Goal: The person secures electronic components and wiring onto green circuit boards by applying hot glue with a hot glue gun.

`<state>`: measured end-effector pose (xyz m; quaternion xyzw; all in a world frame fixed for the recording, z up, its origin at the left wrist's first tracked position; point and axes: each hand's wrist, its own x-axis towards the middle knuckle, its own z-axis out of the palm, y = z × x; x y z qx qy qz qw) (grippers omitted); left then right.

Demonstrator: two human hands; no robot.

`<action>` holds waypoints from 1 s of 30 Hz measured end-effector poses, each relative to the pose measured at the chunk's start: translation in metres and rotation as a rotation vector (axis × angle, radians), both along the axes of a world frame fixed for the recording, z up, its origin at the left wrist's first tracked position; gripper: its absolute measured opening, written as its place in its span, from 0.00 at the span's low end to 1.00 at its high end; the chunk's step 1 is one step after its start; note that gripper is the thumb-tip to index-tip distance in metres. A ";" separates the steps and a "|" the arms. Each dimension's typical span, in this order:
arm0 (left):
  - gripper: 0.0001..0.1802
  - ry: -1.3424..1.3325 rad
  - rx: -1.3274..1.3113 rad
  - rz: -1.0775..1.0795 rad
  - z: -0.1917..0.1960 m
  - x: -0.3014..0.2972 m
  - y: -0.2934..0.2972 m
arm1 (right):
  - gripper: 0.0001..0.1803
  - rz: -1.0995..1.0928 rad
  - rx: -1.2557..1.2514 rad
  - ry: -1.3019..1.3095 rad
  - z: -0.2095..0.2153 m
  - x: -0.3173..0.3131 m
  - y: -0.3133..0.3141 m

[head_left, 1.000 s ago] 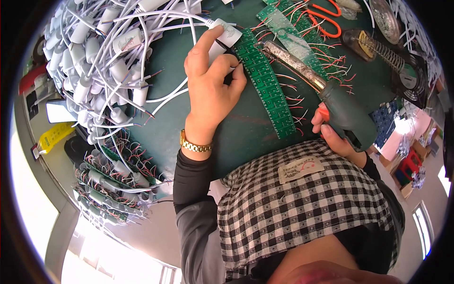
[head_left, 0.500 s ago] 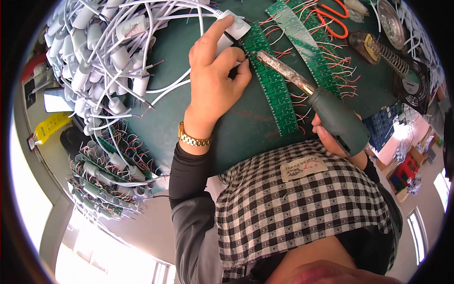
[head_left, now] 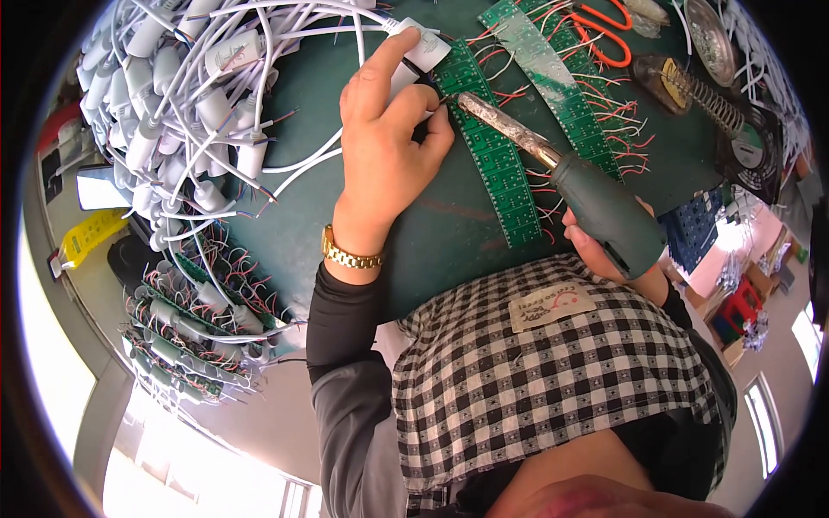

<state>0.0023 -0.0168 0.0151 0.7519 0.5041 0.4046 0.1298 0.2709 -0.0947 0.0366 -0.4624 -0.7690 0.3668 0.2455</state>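
Note:
My left hand [head_left: 384, 151], wearing a gold watch, pinches a thin dark wire between thumb and finger at the left edge of a green circuit board strip [head_left: 494, 164]. Its raised index finger reaches to a white cylindrical housing [head_left: 429, 52] with a white cable. In my right hand [head_left: 596, 252] is a soldering iron [head_left: 609, 211] with a dark green handle. The iron's scorched tip meets the strip's upper left edge, right beside my left fingertips. The exact contact point is too small to make out.
More green board strips [head_left: 561, 91] with red and white wires lie to the right. Beyond them are orange-handled scissors [head_left: 604, 34], a coiled iron stand [head_left: 708, 108] and a dark fan [head_left: 751, 155]. White cabled housings [head_left: 164, 112] pile up left, above wired boards [head_left: 186, 324].
The soldering iron and my right hand have shifted slightly left. My left hand moves a little left too, still pinching, and the iron's tip stays at the strip's edge.

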 end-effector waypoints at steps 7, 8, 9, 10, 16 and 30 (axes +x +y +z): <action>0.10 0.047 0.086 -0.003 0.001 0.000 0.003 | 0.16 0.011 -0.068 0.023 -0.002 0.002 0.001; 0.10 0.047 0.085 -0.001 0.001 0.001 0.003 | 0.16 0.030 -0.021 0.020 0.000 0.001 0.003; 0.10 0.048 0.084 -0.001 0.001 0.001 0.003 | 0.16 0.050 0.025 0.018 0.001 0.000 0.004; 0.10 0.049 0.083 -0.001 0.001 0.001 0.003 | 0.16 0.053 0.024 0.018 0.000 0.000 0.003; 0.10 0.040 0.133 -0.009 -0.003 -0.002 0.005 | 0.12 -0.140 -0.414 0.121 0.016 -0.003 -0.009; 0.10 0.113 0.004 -0.038 0.024 0.004 0.004 | 0.13 -0.189 -0.370 0.410 0.021 -0.008 -0.006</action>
